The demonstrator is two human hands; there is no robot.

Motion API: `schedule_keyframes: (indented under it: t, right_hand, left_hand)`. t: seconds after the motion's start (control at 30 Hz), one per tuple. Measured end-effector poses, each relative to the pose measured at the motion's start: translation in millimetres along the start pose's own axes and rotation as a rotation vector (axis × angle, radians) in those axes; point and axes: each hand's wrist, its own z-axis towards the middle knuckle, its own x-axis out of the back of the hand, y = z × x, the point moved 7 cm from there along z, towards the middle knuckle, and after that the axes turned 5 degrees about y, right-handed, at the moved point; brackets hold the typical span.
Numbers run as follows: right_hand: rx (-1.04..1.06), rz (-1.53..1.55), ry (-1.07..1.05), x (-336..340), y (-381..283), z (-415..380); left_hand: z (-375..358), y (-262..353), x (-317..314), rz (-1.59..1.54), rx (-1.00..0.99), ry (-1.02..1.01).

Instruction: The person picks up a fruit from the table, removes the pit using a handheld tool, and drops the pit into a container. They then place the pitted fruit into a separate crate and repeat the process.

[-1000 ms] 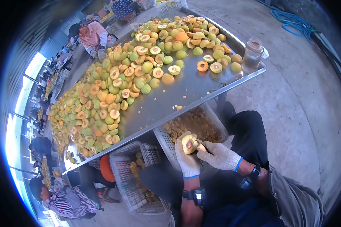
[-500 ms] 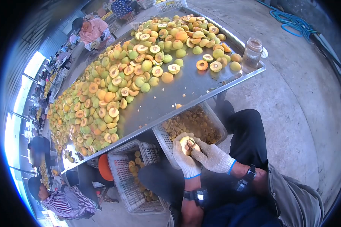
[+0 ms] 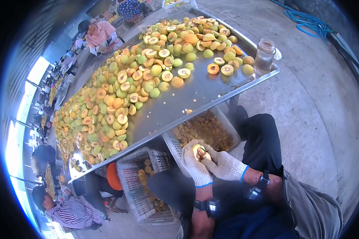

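My gloved left hand (image 3: 196, 167) is closed around an apricot half (image 3: 198, 149), its pale cut face turned up. My gloved right hand (image 3: 226, 164) presses against it with thumb and fingers pinched. A thin, dark, curved loop, apparently of a small pitting tool (image 3: 202, 153), shows at the cut face by my right fingertips; its handle is hidden in the glove. Both hands are over the near edge of a white crate (image 3: 172, 146) holding brownish pits and scraps. On the metal table (image 3: 169, 105) above lies a large heap of halved apricots (image 3: 119, 85).
Another white crate (image 3: 125, 189) with some apricot halves stands left of my knee. A clear jar (image 3: 265, 55) is at the table's right corner. A co-worker in stripes (image 3: 77, 211) sits at lower left, another in pink (image 3: 99, 36) across the table. A blue hose (image 3: 307, 22) lies on the floor.
My right fingers have shifted slightly over the apricot half, covering more of its cut face. The surroundings have slid a little rightward as my head turned.
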Motion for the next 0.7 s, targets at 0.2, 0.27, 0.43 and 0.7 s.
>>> schedule_keyframes:
  t: [0.2,0.27,0.43,0.7]
  right_hand:
    - [-0.042,0.000,0.011,7.0,-7.2,-1.7]
    - [-0.010,-0.005,0.001,6.7,-5.6,-2.5]
    - [0.005,-0.027,-0.028,22.5,-21.3,-6.6]
    - [0.061,0.134,-0.047,24.5,-10.1,-17.5]
  left_hand:
    - [-8.8,9.3,-7.4,0.033,0.056,0.060]
    - [-9.9,13.5,-11.7,0.062,0.053,-0.012]
    - [-12.2,26.7,-18.8,0.223,-0.097,-0.096]
    - [-28.7,38.9,-41.4,0.406,-0.239,-0.189]
